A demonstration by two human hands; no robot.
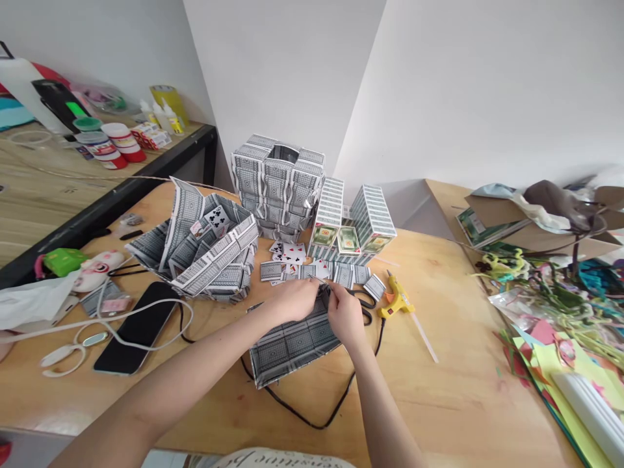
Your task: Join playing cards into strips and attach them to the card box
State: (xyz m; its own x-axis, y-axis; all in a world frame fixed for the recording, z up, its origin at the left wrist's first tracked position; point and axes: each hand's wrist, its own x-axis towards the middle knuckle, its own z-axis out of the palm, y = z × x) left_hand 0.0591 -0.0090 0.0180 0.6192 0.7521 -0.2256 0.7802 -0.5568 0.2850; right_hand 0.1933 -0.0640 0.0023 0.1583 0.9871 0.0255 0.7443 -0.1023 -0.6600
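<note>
Two bare hands close together at the far end of a grey-patterned card piece (287, 348): left hand (299, 300) to one side, right hand (347, 315) at the far right corner. Fingers of both curled inward, perhaps pinching the edge; cannot tell for sure with the knuckles in the way. Card piece slanted over the wooden table (463, 377), black cord (322, 427) looping around the near side. Just beside the right hand, black scissors handles (374, 301); farther right, a yellow glue gun (397, 298). Just beyond the hands, loose cards (344, 275), some face up. Behind those, a tall card-built block (277, 175) beside green-and-white stacked boxes (331, 208). Off to the left, a larger open card construction (209, 253); nearer, a dark phone (136, 331) under looped white cable (188, 305).
</note>
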